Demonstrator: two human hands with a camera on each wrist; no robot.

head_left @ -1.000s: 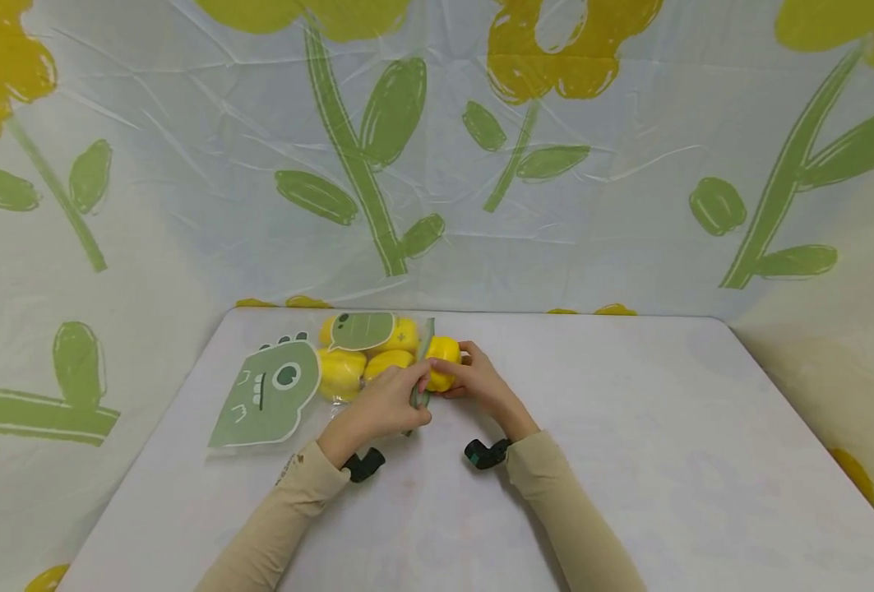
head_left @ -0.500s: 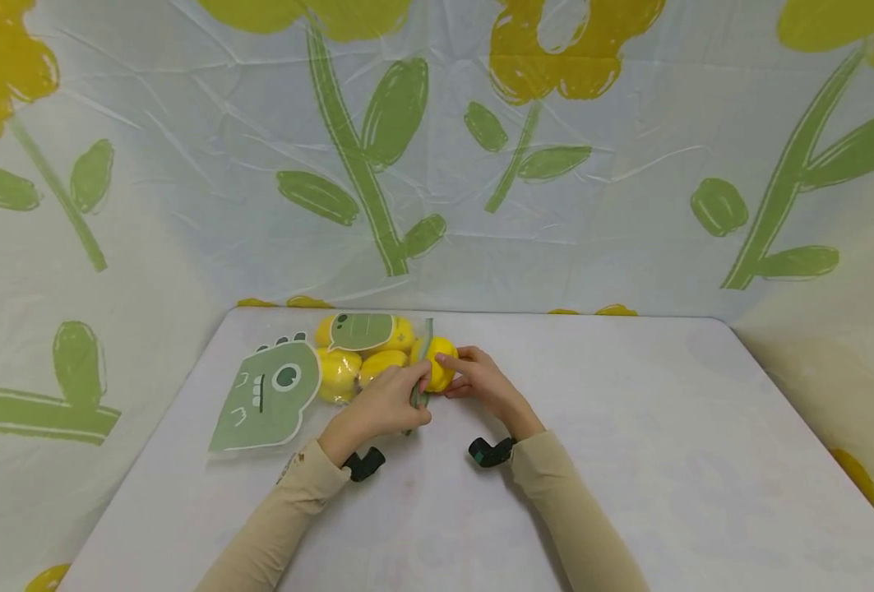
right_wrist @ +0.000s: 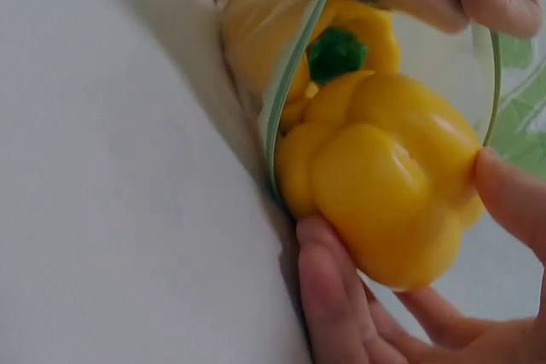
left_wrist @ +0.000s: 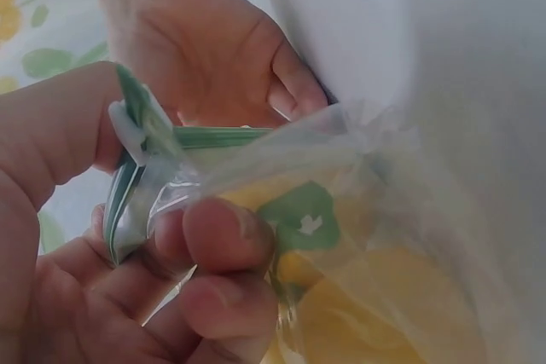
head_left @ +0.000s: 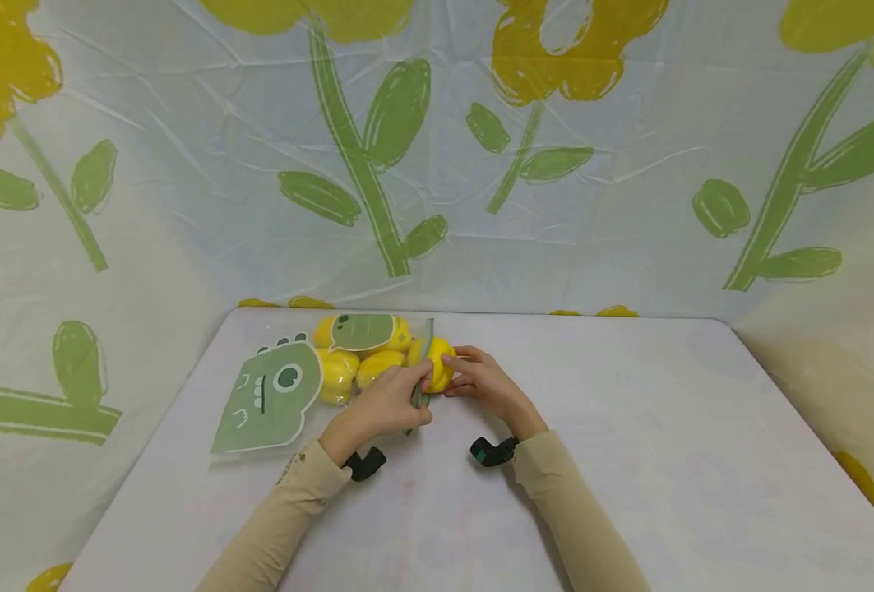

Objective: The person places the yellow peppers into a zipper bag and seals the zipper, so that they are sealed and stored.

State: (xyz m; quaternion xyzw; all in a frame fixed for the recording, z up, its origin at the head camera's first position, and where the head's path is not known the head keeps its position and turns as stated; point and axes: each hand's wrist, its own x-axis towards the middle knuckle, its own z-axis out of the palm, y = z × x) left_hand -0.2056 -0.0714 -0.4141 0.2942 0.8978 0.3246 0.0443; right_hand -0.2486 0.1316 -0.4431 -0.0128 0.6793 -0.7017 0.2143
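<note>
A clear zip bag (head_left: 255, 411) with green cartoon monster prints lies on its side, its mouth toward the right. Yellow bell peppers (head_left: 338, 376) fill its inner part; one shows a green stem (right_wrist: 337, 54) in the right wrist view. My left hand (head_left: 386, 404) pinches the bag's green-edged rim, thumb and fingers curled over it. At the mouth, my right hand (head_left: 492, 390) holds another yellow bell pepper (right_wrist: 384, 193) between thumb and fingers. That pepper is partly inside the opening, its lobed end facing out. In the left wrist view the bag's film partly veils the peppers.
The white table (head_left: 666, 460) extends to the right and in front of the arms. A flower-printed cloth (head_left: 599, 230) hangs behind and at both sides. Black wrist-worn cameras (head_left: 492, 451) sit below each hand.
My right hand has pushed the bell pepper leftward into the bag's mouth, and its thumb has drawn back from the rim. Peppers inside have shifted slightly left. My left hand stays put.
</note>
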